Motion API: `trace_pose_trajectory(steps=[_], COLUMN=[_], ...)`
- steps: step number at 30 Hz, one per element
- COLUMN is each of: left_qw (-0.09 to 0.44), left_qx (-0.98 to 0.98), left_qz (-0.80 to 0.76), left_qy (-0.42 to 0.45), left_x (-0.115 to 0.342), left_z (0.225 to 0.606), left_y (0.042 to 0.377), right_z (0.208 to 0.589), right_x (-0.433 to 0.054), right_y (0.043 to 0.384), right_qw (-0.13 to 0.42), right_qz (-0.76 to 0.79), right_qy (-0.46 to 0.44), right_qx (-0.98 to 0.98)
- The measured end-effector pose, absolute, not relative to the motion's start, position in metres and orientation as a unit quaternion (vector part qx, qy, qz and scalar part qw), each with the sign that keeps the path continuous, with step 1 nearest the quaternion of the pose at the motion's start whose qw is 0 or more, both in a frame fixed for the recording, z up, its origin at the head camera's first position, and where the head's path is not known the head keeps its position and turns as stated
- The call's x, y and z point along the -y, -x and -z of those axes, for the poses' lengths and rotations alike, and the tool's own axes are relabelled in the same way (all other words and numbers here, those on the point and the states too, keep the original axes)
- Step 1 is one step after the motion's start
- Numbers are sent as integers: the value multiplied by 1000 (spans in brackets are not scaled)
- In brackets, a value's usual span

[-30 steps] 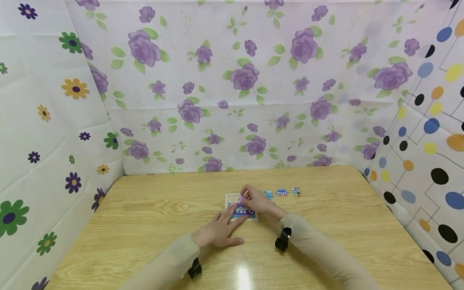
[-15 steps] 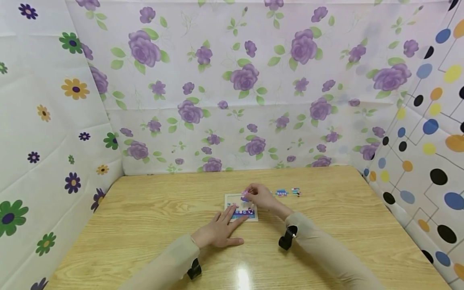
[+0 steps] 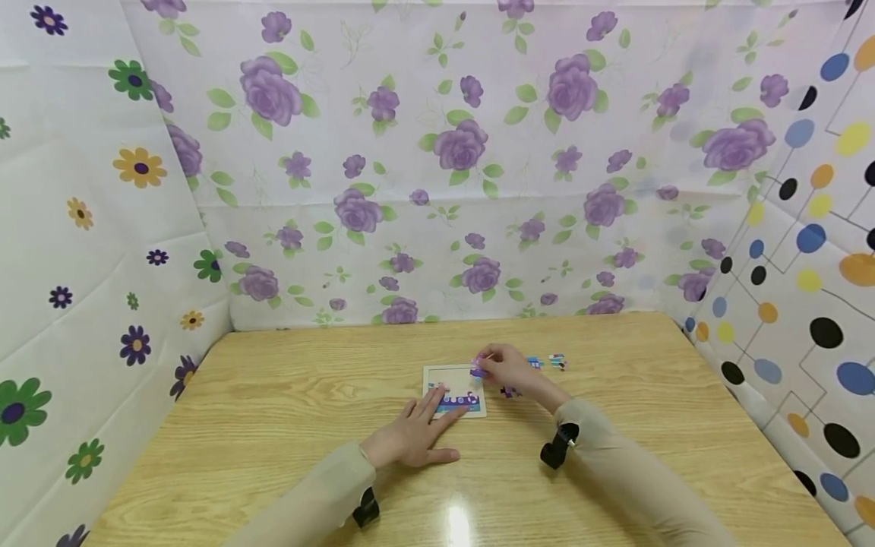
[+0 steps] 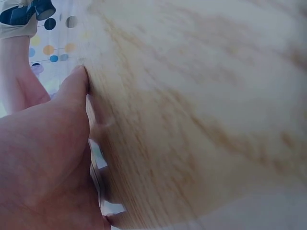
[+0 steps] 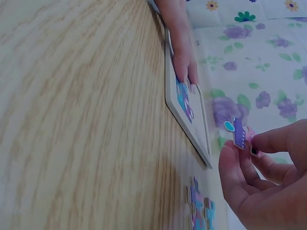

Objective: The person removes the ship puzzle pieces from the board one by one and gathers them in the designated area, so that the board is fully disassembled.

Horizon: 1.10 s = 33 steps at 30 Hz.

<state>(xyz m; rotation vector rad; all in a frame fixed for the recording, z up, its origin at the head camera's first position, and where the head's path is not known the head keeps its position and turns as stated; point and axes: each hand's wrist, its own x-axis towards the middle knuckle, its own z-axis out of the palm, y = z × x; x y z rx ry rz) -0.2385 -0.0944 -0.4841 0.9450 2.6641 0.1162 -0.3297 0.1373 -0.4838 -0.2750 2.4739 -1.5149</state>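
Pinched between the right hand's (image 3: 509, 368) fingertips, a small purple-and-pink jigsaw piece (image 5: 239, 134) is near the square white-rimmed puzzle tray (image 3: 451, 375), where the left hand (image 3: 417, 439) lies fingers spread. Around both hands stretches a pale wood-grain tabletop (image 3: 314, 387), backed by white rose-printed cloth (image 3: 410, 258); the right hand partly hides loose multicoloured pieces (image 3: 558, 362).

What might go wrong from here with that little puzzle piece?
The puzzle piece, pinched in the right hand, could slip and drop. That hand might also brush the loose pieces on the table. The tray might shift if the left hand lifts off it.
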Motion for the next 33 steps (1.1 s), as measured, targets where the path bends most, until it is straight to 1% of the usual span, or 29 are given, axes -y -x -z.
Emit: trace_pose_trajectory(steps=[7,12,16,23,30,33], left_qw=[160,156,159,161,156,154], left_qx=[-929,-929,-929,-927,-927,-927], left_qz=[-49,-46,-50,-50,-48,-48], left_qy=[-331,-332,-331,-334,-337,-338], left_x=[95,95,95,95,95,95], left_z=[485,486,486,486,486,486], left_y=[239,239,240,239,239,239], right_z=[483,481,480,483,488,489], right_x=[-154,-163,-170,-180,-197,-204], right_y=[330,328,327,328,329,329], right_qw=[135,137,129,117,101,98], right_qz=[543,548,540,527,506,510], right_qy=[82,96,113,87,93,81], right_qx=[-825,-820,-824,-837,-851,-851])
